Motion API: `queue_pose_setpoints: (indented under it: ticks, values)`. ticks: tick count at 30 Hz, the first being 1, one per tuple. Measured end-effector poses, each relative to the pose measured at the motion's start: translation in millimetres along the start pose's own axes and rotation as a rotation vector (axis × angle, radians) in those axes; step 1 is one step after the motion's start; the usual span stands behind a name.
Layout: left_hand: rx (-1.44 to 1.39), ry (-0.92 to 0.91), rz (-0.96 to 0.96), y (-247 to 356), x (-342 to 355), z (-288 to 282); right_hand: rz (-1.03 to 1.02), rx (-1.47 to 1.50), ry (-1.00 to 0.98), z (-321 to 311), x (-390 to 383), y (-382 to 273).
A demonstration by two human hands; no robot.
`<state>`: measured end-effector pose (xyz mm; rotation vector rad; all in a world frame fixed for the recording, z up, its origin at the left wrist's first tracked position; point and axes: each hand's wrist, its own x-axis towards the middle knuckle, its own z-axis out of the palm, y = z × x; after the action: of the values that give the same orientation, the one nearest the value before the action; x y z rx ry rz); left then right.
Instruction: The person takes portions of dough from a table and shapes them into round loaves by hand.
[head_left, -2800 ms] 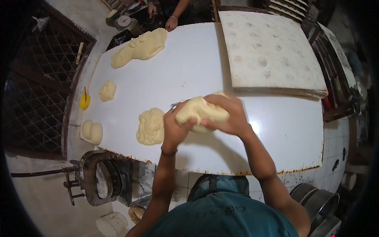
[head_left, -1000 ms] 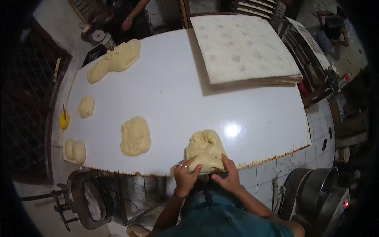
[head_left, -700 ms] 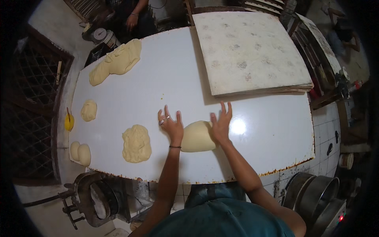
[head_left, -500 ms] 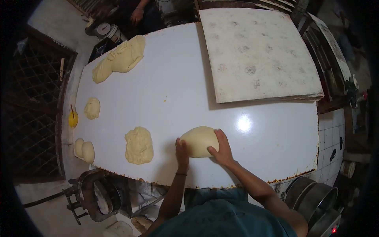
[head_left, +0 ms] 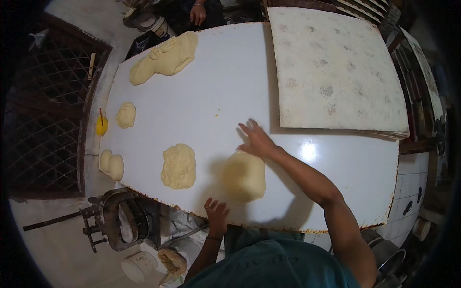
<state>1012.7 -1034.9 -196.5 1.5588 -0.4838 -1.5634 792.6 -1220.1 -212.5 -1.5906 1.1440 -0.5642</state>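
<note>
The smooth dough (head_left: 245, 178) sits near the tabletop's (head_left: 367, 180) front edge. The right hand (head_left: 257, 140), fingers spread, grips nothing at its far side; the left hand (head_left: 217, 216), empty, loosely open, is by that edge.

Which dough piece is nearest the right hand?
The smooth, rounded piece, lying between the right hand and the left hand; the lumpy piece and the rest lie farther left.

Dough ball (head_left: 245, 180) on table (head_left: 230, 72), dough lump (head_left: 178, 166) left, boards (head_left: 336, 72) behind right
</note>
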Motion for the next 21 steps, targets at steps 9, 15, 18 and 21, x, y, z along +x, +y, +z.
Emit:
queue_pose_setpoints:
  ticks: [9, 15, 18, 21]
  values:
    - [1.034, -0.608, 0.134, 59, 173, 67, 0.326, 0.162, -0.181, 20, 22, 56]
    - [1.196, -0.737, 0.088, 26, 123, 39, 0.307, -0.035, 0.031, 85, -87, 12]
    - [1.429, -0.872, 0.306, -21, 85, 8, 0.261, -0.034, -0.093, 120, -128, 19]
    - [1.246, -0.741, 0.455, -26, 75, -5, 0.165, -0.114, -0.168, 130, -134, 29]
